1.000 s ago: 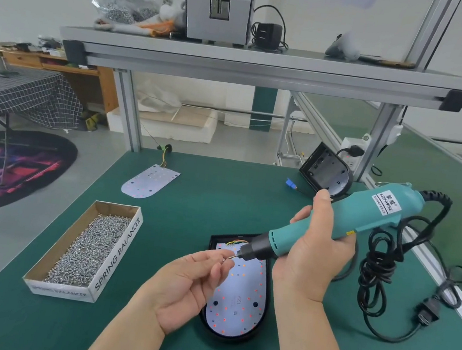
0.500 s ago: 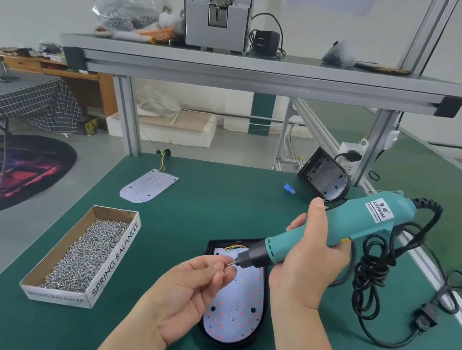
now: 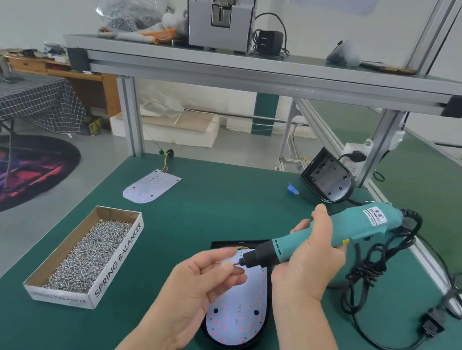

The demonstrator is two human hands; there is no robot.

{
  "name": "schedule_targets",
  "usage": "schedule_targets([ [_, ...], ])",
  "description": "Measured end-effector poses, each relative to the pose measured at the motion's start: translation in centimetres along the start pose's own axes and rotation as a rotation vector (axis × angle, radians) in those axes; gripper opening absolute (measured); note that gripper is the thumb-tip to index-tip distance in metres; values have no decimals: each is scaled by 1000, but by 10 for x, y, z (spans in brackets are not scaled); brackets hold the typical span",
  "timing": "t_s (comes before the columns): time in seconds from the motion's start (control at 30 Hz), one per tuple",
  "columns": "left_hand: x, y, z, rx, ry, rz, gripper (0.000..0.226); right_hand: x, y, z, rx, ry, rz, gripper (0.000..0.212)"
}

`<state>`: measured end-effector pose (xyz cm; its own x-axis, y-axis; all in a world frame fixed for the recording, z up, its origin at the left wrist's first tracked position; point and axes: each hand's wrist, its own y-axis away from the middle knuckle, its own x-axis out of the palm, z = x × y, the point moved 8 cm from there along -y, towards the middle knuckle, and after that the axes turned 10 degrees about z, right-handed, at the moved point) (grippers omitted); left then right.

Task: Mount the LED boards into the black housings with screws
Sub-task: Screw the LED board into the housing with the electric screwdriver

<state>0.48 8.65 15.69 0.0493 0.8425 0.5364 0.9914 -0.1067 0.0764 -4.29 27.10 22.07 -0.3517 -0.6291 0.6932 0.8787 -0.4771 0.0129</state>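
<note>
While left hand (image 3: 197,285) pinches what looks like small screw (image 3: 235,264) between thumb and fingertips at bit, right hand (image 3: 309,261) wraps fingers round teal electric screwdriver (image 3: 357,229). Step in hand, by judgement: seating screw on bit. LED board (image 3: 241,308) lies in black housing (image 3: 230,348) on bench, under hands. Next move calls for bringing tip down square onto board hole. Readable: "SPRING BALANCER" on screw box (image 3: 90,253); "12V" on board. Driver label too small to read. Spare board (image 3: 150,186), second housing (image 3: 329,179) at far side.
</note>
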Motion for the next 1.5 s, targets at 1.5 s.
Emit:
schedule_targets([
  [1.5,-31,-48,31,-428,-726,-113,34,75,-19,-47,-316,495,521,42],
])
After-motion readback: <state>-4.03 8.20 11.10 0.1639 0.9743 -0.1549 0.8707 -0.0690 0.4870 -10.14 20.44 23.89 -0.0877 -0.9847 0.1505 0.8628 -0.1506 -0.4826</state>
